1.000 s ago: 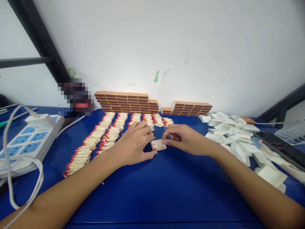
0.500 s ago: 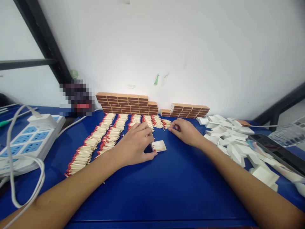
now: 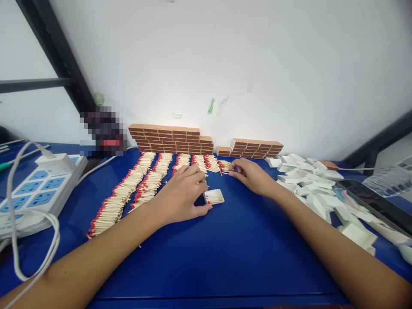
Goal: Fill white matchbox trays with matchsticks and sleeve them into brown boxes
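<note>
A small white matchbox tray (image 3: 214, 197) with a few matches in it lies on the blue table (image 3: 206, 253). My left hand (image 3: 182, 193) curls round the tray's left end and holds it. My right hand (image 3: 249, 174) is farther back, its fingers pinched at the right end of the rows of red-tipped matches (image 3: 151, 182). Whether the fingers hold a match is not visible.
Stacks of brown matchboxes (image 3: 170, 138) stand against the white wall. A heap of white empty trays (image 3: 317, 189) lies at the right, beside a dark phone (image 3: 375, 201). A white power strip (image 3: 38, 184) with cables sits at the left.
My right hand left the tray and moved back to the right end of the match rows, where it now pinches. My left hand stayed on the tray.
</note>
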`<action>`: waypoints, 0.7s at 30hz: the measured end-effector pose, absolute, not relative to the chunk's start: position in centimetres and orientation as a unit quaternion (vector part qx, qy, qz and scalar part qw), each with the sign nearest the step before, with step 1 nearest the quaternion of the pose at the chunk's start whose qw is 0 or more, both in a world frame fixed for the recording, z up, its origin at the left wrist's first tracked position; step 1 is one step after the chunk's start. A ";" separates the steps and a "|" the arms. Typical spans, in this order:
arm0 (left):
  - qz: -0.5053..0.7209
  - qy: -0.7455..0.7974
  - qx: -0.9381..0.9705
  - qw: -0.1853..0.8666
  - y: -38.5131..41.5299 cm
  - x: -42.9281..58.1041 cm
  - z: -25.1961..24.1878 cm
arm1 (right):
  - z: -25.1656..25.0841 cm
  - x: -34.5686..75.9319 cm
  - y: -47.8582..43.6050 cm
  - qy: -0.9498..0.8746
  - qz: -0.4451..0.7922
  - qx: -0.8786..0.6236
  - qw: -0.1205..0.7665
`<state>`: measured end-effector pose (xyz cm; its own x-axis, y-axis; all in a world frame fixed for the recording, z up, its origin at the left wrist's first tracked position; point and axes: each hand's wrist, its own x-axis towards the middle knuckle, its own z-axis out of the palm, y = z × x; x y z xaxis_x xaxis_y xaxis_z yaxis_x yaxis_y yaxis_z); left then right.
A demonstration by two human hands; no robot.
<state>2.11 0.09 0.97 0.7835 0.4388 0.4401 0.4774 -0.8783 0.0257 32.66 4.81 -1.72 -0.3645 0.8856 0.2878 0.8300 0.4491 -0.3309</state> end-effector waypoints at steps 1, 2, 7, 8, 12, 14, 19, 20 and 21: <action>-0.223 -0.243 -0.943 0.043 0.1 2.1 1.0 | -1.7 32.7 4.8 -0.826 0.066 -0.518 0.213; -0.224 -0.243 -0.943 0.043 0.1 2.1 1.0 | -1.6 32.7 4.8 -0.826 0.068 -0.518 0.210; -0.222 -0.246 -0.943 0.043 0.2 2.1 1.0 | -1.6 32.6 4.8 -0.830 0.068 -0.507 0.222; -0.220 -0.246 -0.943 0.043 0.2 2.1 1.0 | -1.6 32.6 4.8 -0.833 0.069 -0.502 0.222; -0.218 -0.246 -0.943 0.045 0.1 2.1 1.0 | -1.6 32.5 4.8 -0.829 0.076 -0.513 0.208; -0.217 -0.246 -0.944 0.045 0.2 2.1 0.9 | -1.5 32.5 4.7 -0.822 0.082 -0.526 0.203; -0.220 -0.247 -0.943 0.042 0.2 2.1 0.8 | -0.8 32.5 4.2 -0.820 0.088 -0.536 0.184; -0.221 -0.246 -0.943 0.042 0.2 2.1 0.8 | -0.6 32.4 4.1 -0.822 0.088 -0.534 0.176; -0.222 -0.245 -0.943 0.042 0.2 2.0 0.8 | -0.5 32.4 3.9 -0.825 0.086 -0.533 0.168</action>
